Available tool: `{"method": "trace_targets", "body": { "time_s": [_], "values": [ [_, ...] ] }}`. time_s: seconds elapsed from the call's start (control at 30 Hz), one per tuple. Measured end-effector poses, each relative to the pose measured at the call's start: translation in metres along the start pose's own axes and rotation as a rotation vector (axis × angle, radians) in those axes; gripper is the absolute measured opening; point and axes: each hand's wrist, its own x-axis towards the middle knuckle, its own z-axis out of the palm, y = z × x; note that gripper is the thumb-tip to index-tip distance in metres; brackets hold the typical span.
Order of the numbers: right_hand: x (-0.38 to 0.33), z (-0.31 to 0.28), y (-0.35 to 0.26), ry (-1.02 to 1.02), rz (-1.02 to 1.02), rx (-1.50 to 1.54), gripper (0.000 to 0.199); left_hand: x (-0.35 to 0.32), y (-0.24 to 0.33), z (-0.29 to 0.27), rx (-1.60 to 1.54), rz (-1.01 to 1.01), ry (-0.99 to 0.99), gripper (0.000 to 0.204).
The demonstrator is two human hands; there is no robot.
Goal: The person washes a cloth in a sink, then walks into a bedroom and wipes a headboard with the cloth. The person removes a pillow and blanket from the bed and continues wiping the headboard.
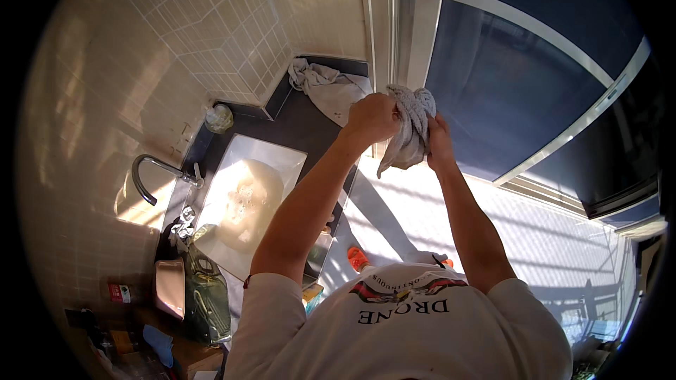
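A bunched grey cloth hangs between my two hands, held out in front of me above the floor. My left hand is closed in a fist on its left side. At the cloth's right edge, my right hand grips it with the fingers partly hidden behind the fabric. The cloth looks twisted at the top, and a loose corner droops below. Just left of my left hand, another pale cloth lies crumpled on the dark counter.
A white sink holding cloudy, sudsy water is set in the counter, with a curved metal faucet beside it. A clear jar stands in the corner. Dark-panelled sliding doors rise at the right. Bags and a pink container crowd the lower left.
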Motion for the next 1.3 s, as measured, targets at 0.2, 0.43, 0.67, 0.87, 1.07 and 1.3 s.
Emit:
{"method": "trace_targets", "body": {
  "time_s": [0.2,0.43,0.67,0.87,1.07,1.3],
  "values": [
    [-0.131,-0.100,-0.060,-0.058,0.365,0.773,0.041,0.113,0.274,0.023,-2.004,0.346,-0.345,0.025],
    [-0.185,-0.331,-0.157,0.265,-0.075,1.009,0.047,0.105,0.543,0.192,-2.302,0.063,-0.990,0.037],
    [-0.239,-0.514,-0.253,0.744,-0.733,0.526,0.043,0.147,0.694,0.299,-2.295,0.180,-1.253,0.033],
    [-0.188,-0.587,-0.283,0.941,-0.744,-1.205,0.046,0.246,0.823,0.457,-2.085,-0.441,-1.076,0.022],
    [-0.126,-0.839,-0.354,1.690,-0.408,-0.946,0.035,0.286,0.937,0.538,-1.941,-0.492,-1.451,0.026],
    [-0.069,-1.017,-0.425,1.393,-0.807,-0.085,0.034,0.356,1.029,0.574,-1.741,0.489,-1.485,0.087]
  ]
}}
